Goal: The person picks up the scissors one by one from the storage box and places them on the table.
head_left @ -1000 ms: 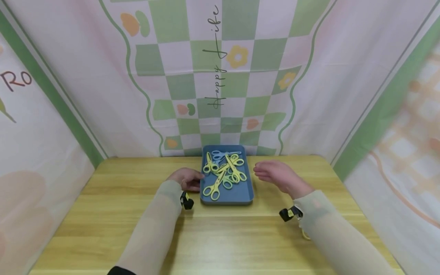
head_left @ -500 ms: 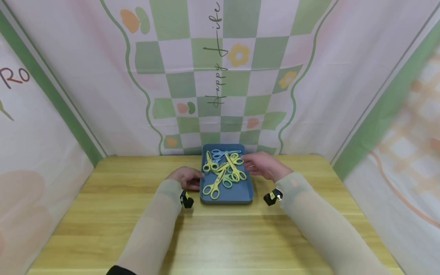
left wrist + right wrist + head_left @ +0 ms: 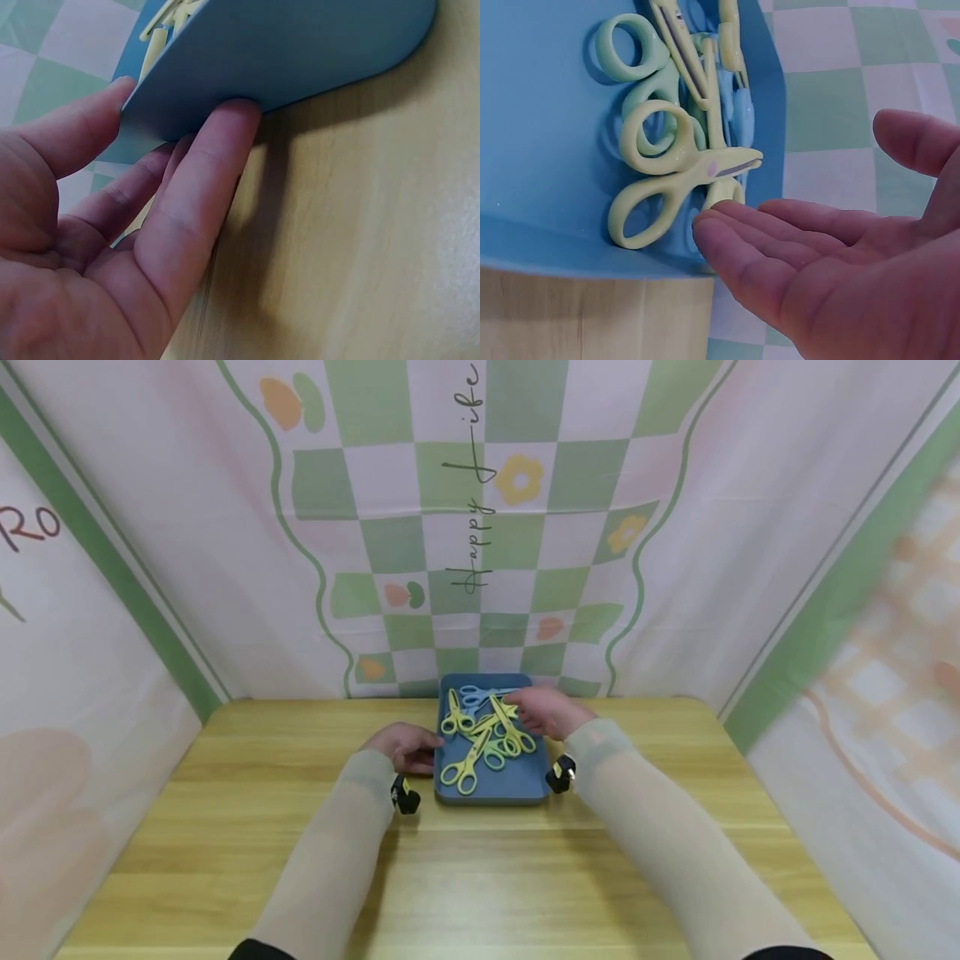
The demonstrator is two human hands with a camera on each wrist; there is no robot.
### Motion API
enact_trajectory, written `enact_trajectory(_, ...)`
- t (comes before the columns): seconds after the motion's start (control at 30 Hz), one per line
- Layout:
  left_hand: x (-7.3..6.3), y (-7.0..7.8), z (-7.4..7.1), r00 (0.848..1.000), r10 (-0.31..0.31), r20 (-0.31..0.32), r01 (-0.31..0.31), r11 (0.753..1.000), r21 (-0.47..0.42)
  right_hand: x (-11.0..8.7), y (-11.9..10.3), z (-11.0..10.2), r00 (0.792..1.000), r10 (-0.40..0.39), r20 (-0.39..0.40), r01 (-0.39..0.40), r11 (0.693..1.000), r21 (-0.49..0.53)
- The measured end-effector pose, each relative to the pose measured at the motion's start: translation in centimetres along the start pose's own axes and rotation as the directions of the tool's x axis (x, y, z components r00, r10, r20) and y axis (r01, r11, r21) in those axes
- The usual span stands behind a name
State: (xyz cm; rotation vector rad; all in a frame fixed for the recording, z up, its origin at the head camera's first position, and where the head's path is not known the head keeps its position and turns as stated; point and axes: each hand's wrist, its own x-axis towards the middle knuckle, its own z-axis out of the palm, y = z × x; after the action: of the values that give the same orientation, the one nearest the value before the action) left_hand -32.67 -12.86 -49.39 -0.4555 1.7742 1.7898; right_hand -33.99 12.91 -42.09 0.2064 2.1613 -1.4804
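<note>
A blue tray (image 3: pixel 517 787) holds a loose heap of several scissors, most with yellow handles and some green. Blue scissors (image 3: pixel 472 695) lie at its far end, and yellow scissors (image 3: pixel 471 762) lie apart at its near left. Against the tray's left outer wall, my left hand (image 3: pixel 405 748) rests its thumb at the rim and its fingertips lower down. My right hand (image 3: pixel 546 710) reaches over the right rim with fingers extended. In the right wrist view its fingertips are beside yellow scissors (image 3: pixel 709 166), with nothing in its grasp; whether they touch cannot be told.
The tray stands on a wooden table (image 3: pixel 480 877), close to its back edge. A patterned cloth (image 3: pixel 510 543) hangs directly behind, and more cloth encloses both sides.
My right hand has moved left, from beside the tray to over its right rim. A yellow loop seen under the right sleeve a second ago is now hidden. The left hand stays put.
</note>
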Motion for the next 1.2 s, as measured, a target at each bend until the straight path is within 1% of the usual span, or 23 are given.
enact_trajectory(0.17, 0.0, 0.0, 0.1, 1.000, -0.002, 0.000, 0.002, 1.000, 0.004, 0.6, 0.0, 0.5, 0.999, 0.025, -0.046, -0.026, 0.999, -0.027)
enact_trajectory(0.33, 0.0, -0.1, 0.0, 1.000, -0.009, 0.003, 0.009, 1.000, 0.006, 0.8, 0.0, 0.9, 0.997, 0.048, -0.063, -0.052, 0.997, -0.056)
enact_trajectory(0.37, 0.1, -0.1, 0.0, 1.000, -0.012, 0.004, 0.012, 1.000, 0.005, 0.9, 0.0, 1.0, 0.997, 0.044, -0.065, -0.049, 0.996, -0.076)
enact_trajectory(0.43, 0.0, -0.1, -0.1, 1.000, -0.014, 0.008, 0.014, 1.000, 0.005, 1.1, -0.1, 1.3, 0.997, 0.017, -0.074, -0.029, 0.985, -0.169)
enact_trajectory(0.47, 0.0, -0.1, -0.1, 1.000, -0.014, 0.008, 0.014, 1.000, 0.005, 1.2, -0.1, 1.4, 0.997, -0.016, -0.074, -0.003, 0.967, -0.253)
enact_trajectory(0.5, 0.0, -0.1, -0.1, 1.000, -0.014, 0.010, 0.014, 1.000, 0.004, 1.3, -0.2, 1.5, 0.996, -0.046, -0.071, 0.019, 0.939, -0.345)
enact_trajectory(0.53, 0.0, -0.1, -0.1, 1.000, -0.013, 0.010, 0.013, 1.000, 0.005, 1.4, -0.2, 1.7, 0.995, -0.068, -0.070, 0.031, 0.899, -0.437)
enact_trajectory(0.57, 0.0, -0.1, -0.1, 1.000, -0.014, 0.010, 0.014, 1.000, 0.002, 1.5, -0.2, 1.8, 0.994, -0.092, -0.061, 0.046, 0.844, -0.534)
enact_trajectory(0.63, 0.0, 0.0, -0.1, 1.000, -0.012, 0.009, 0.012, 1.000, 0.000, 1.7, -0.4, 2.1, 0.993, -0.113, -0.036, 0.061, 0.744, -0.666)
enact_trajectory(0.67, 0.0, 0.0, -0.1, 1.000, -0.013, 0.008, 0.013, 1.000, -0.004, 1.8, -0.4, 2.2, 0.993, -0.113, -0.022, 0.064, 0.694, -0.717)
enact_trajectory(0.7, 0.0, 0.0, -0.1, 1.000, -0.013, 0.004, 0.013, 1.000, -0.004, 1.8, -0.5, 2.3, 0.995, -0.104, -0.005, 0.065, 0.651, -0.756)
enact_trajectory(0.77, 0.1, 0.1, -0.1, 1.000, -0.014, -0.003, 0.014, 1.000, -0.005, 1.8, -0.6, 2.5, 0.995, -0.096, 0.019, 0.072, 0.584, -0.809)
enact_trajectory(0.8, 0.1, 0.1, -0.1, 1.000, -0.014, -0.007, 0.014, 1.000, -0.001, 1.7, -0.6, 2.6, 0.995, -0.093, 0.021, 0.070, 0.565, -0.822)
enact_trajectory(0.87, 0.1, 0.1, -0.1, 1.000, -0.016, -0.011, 0.016, 1.000, 0.001, 1.6, -0.6, 2.7, 0.995, -0.102, 0.021, 0.070, 0.511, -0.857)
enact_trajectory(0.9, 0.1, 0.1, -0.1, 1.000, -0.016, -0.013, 0.016, 1.000, 0.002, 1.6, -0.5, 2.8, 0.994, -0.104, 0.013, 0.063, 0.489, -0.870)
enact_trajectory(0.93, 0.1, 0.2, -0.1, 1.000, -0.019, -0.012, 0.019, 1.000, 0.001, 1.5, -0.5, 2.9, 0.995, -0.103, -0.002, 0.049, 0.487, -0.872)
enact_trajectory(0.97, 0.2, 0.2, -0.2, 1.000, -0.019, -0.011, 0.019, 1.000, -0.001, 1.5, -0.4, 2.9, 0.994, -0.107, -0.011, 0.041, 0.476, -0.878)
enact_trajectory(1.1, 0.3, 0.2, -0.2, 1.000, -0.024, -0.016, 0.024, 1.000, -0.010, 1.7, -0.2, 3.2, 0.995, -0.091, -0.027, 0.017, 0.455, -0.890)
enact_trajectory(1.2, 0.3, 0.1, -0.2, 1.000, -0.020, -0.019, 0.020, 1.000, -0.010, 1.8, -0.1, 3.2, 0.996, -0.087, -0.028, 0.014, 0.449, -0.893)
